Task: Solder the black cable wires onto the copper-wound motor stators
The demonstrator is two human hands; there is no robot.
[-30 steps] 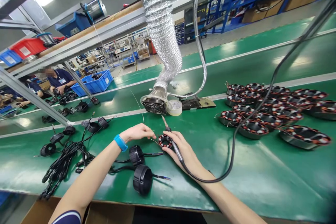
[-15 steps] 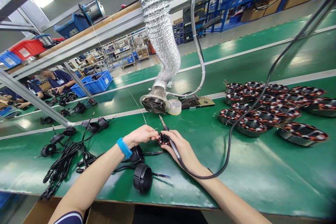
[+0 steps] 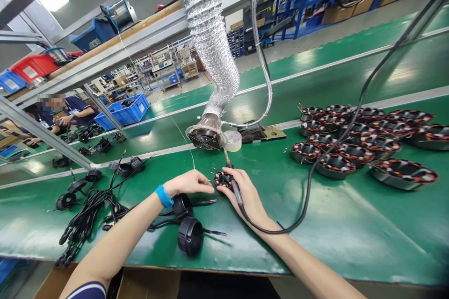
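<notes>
My right hand [image 3: 249, 198] is closed around a soldering iron [image 3: 237, 193], whose tip points up and away toward the fume extractor. The same hand's fingers also hold a small motor stator [image 3: 220, 179] with copper windings and short leads. Just left of the stator is my left hand [image 3: 191, 182], closed, with a blue band at its wrist. A thin solder wire [image 3: 192, 158] runs down from above into this hand; its end near the fingertips is hard to make out. Two black round housings with cables, the nearer housing [image 3: 190, 236] among them, lie below my hands.
The fume extractor nozzle [image 3: 205, 138] hangs ahead of my hands beside a tape roll [image 3: 232, 141]. Several stators [image 3: 335, 167] stand at right, crossed by the iron's black cord [image 3: 307, 187]. Black cables [image 3: 89, 210] are heaped at left. A co-worker [image 3: 77, 111] sits beyond.
My left hand's fingertips have drawn slightly down from the stator. The right hand has turned the iron's tip a little right, and more of the stator shows between the hands.
</notes>
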